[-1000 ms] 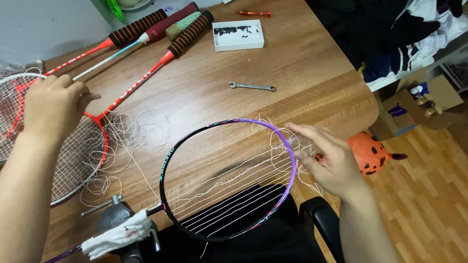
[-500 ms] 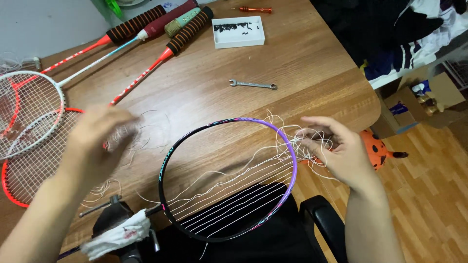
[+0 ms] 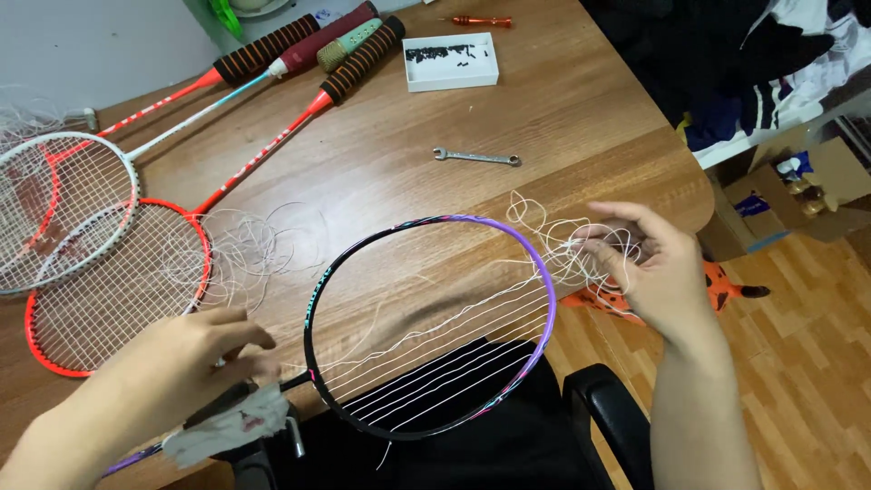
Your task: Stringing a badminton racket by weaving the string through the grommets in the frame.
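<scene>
A black and purple badminton racket (image 3: 313,308) lies over the near edge of the wooden table (image 3: 381,172), its head only partly strung. My right hand (image 3: 649,268) is past the frame's right side, its fingers closed on a tangle of loose white string (image 3: 562,238) that runs into the frame. My left hand (image 3: 195,349) hovers near the racket's throat, fingers apart, over a rag-wrapped clamp (image 3: 231,431) and close to a pile of loose string (image 3: 245,249).
Three strung rackets, red (image 3: 118,290) and white (image 3: 63,204), lie at the left with grips toward the back. A small wrench (image 3: 476,157), a white tray of small black parts (image 3: 451,62) and a screwdriver (image 3: 481,20) sit farther back. A black chair armrest (image 3: 603,408) is below.
My left hand has come from the red and white rackets at the left down to the black racket's throat. My right hand has stayed by the frame's right side with the string.
</scene>
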